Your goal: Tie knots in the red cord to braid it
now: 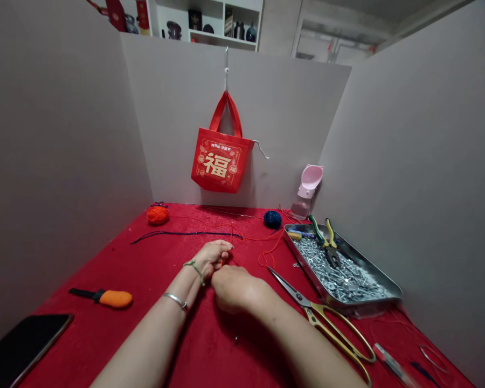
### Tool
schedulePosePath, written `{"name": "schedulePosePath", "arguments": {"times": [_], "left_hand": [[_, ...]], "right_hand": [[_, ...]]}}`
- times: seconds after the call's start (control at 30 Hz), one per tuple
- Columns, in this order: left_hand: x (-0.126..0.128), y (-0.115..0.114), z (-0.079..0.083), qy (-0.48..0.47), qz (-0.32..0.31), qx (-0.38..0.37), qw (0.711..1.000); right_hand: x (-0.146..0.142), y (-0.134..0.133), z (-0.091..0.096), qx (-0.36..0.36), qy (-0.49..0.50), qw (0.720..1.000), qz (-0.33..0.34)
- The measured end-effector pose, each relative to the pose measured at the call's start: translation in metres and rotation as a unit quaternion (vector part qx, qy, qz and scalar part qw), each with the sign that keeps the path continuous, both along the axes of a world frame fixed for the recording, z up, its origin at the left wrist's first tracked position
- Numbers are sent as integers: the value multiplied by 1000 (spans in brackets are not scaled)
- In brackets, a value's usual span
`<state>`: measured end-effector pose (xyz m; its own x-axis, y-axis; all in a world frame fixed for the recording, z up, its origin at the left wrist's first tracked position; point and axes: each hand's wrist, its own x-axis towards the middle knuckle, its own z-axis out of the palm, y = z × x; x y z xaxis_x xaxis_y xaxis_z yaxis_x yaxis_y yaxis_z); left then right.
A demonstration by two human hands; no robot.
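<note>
Phone: lies at the near left, dark screen up, partly out of view.
Slim tool: blurred, at the near right on the red cloth.
Scissors: gold-handled, blades slightly apart, beside the right forearm, tips toward the far side.
Orange-handled tool: flat on the cloth, well left of the left arm.
Right hand: curled, knuckles up, just beside the left; its fingertips are hidden, so what they grip cannot be told.
Left hand: thumb and forefinger pinched on the red thread; a green bracelet and a silver bangle circle the wrist.
Red thread: rises from the left fingertips, its loose loops lying to the right.
Tray: metal, on the right, holding many screws with pliers over them.
Dark cord: stretched on the cloth beyond the hands.
Yarn: orange ball far left, blue ball right of centre.
Bag: red, hanging from a hook before the back panel.
</note>
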<state>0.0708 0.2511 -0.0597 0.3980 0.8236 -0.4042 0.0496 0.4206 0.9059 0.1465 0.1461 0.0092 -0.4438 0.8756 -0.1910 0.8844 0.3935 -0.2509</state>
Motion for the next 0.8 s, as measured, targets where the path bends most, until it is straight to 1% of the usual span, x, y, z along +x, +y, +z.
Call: {"name": "schedulePosePath", "arguments": {"times": [0.03, 0.07, 0.1, 0.13, 0.17, 0.2, 0.23, 0.27, 0.3, 0.33, 0.37, 0.4, 0.43, 0.5, 0.57, 0.6, 0.67, 0.73, 0.8], "left_hand": [[-1, 1, -1, -3, 1, 0, 1000], [-1, 1, -1, -4, 1, 1, 1000], [-2, 0, -1, -2, 3, 5, 1000], [-2, -1, 0, 3, 4, 12, 1000], [-2, -2, 2, 12, 5, 20, 1000], [-1, -4, 4, 27, 7, 27, 999], [-1, -6, 7, 44, 10, 33, 998], [0, -9, 10, 60, 15, 36, 997], [1, -11, 12, 73, 18, 37, 996], [2, -13, 14, 82, 22, 37, 996], [3, -14, 15, 87, 26, 38, 995], [3, -15, 15, 87, 28, 42, 995], [4, -15, 15, 84, 27, 47, 995], [4, -14, 13, 78, 27, 58, 995], [4, -13, 9, 84, 37, 65, 994], [3, -13, 8, 90, 40, 67, 993], [3, -13, 7, 103, 39, 72, 991], [3, -15, 7, 113, 39, 84, 989], [4, -18, 8, 123, 50, 97, 986]], "right_hand": [[3, 1, 2, -45, 17, 998, 29], [10, 3, 3, -109, 50, 991, 56], [18, 7, 5, -180, 98, 976, 76], [28, 12, 4, -255, 163, 950, 76], [39, 19, 2, -300, 239, 922, 53], [49, 26, -2, -308, 319, 896, 4], [57, 33, -8, -262, 408, 871, -81], [62, 41, -15, -195, 487, 830, -187], [64, 47, -22, -143, 543, 778, -282], [64, 52, -29, -125, 577, 732, -340], [61, 56, -35, -131, 598, 699, -369], [57, 59, -40, -156, 612, 679, -374], [51, 60, -43, -189, 622, 669, -361], [39, 62, -47, -231, 630, 664, -331], [31, 62, -50, -229, 613, 680, -330], [29, 63, -52, -214, 594, 697, -340], [30, 65, -60, -163, 541, 747, -350], [35, 69, -69, -104, 493, 796, -336], [41, 72, -78, -56, 460, 827, -317]]}}
